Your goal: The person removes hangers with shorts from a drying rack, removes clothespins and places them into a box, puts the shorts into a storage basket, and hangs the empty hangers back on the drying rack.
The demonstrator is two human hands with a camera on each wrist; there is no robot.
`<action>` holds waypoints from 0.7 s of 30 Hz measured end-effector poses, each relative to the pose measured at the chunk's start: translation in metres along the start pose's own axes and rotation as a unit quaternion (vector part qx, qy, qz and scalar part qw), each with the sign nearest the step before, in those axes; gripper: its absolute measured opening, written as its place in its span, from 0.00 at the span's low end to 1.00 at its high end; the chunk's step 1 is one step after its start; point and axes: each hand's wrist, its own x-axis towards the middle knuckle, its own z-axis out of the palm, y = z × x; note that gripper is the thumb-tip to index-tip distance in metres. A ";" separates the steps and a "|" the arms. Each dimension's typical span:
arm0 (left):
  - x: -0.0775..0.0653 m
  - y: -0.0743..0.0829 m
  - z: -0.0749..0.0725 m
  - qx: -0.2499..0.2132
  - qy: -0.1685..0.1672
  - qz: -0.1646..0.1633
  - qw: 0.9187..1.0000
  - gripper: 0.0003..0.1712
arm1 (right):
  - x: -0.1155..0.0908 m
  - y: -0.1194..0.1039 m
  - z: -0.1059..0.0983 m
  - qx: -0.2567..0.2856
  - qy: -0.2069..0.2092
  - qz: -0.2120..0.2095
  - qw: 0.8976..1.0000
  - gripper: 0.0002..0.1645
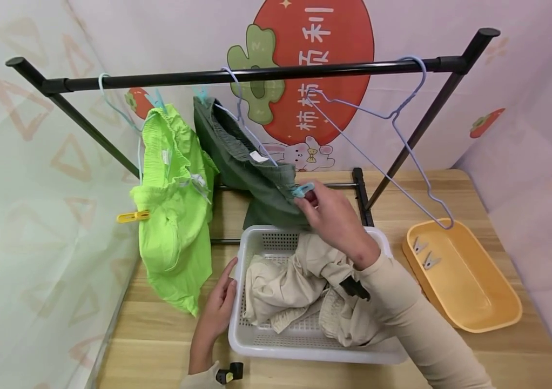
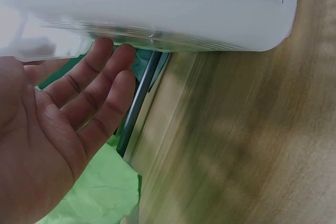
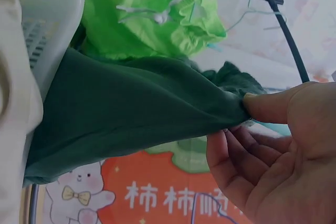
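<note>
My right hand [image 1: 335,217] pinches the waistband corner of dark green pants [image 1: 237,148] between thumb and fingers. These pants hang on a blue hanger [image 1: 240,102]. A light-blue clothespin [image 1: 302,189] is at that corner, right by the fingertips; another clothespin [image 1: 201,94] is at the far corner. In the right wrist view the green cloth [image 3: 142,108] stretches taut from the pinch. My left hand [image 1: 217,303] rests against the left side of a white basket [image 1: 315,354], its fingers extended, palm facing it. Crumpled beige clothing [image 1: 281,286] lies inside the basket.
Neon green shorts [image 1: 174,216] hang at left with a yellow clothespin [image 1: 133,216]. A bare blue hanger [image 1: 395,115] hangs at right on the black rack bar [image 1: 305,72]. An orange tray [image 1: 475,286] at right holds grey clothespins [image 1: 430,261].
</note>
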 end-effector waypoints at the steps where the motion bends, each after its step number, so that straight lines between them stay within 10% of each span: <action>1: 0.000 0.000 0.000 -0.006 -0.001 -0.003 1.000 0.29 | 0.000 0.003 -0.003 -0.001 0.000 -0.006 1.000 0.09; 12: 0.001 0.001 0.003 -0.005 0.009 0.004 1.000 0.29 | 0.004 0.023 -0.023 0.013 -0.008 -0.005 1.000 0.14; 21: -0.001 -0.006 0.001 0.009 0.015 0.006 1.000 0.30 | 0.002 0.026 -0.023 0.067 0.099 0.013 0.993 0.18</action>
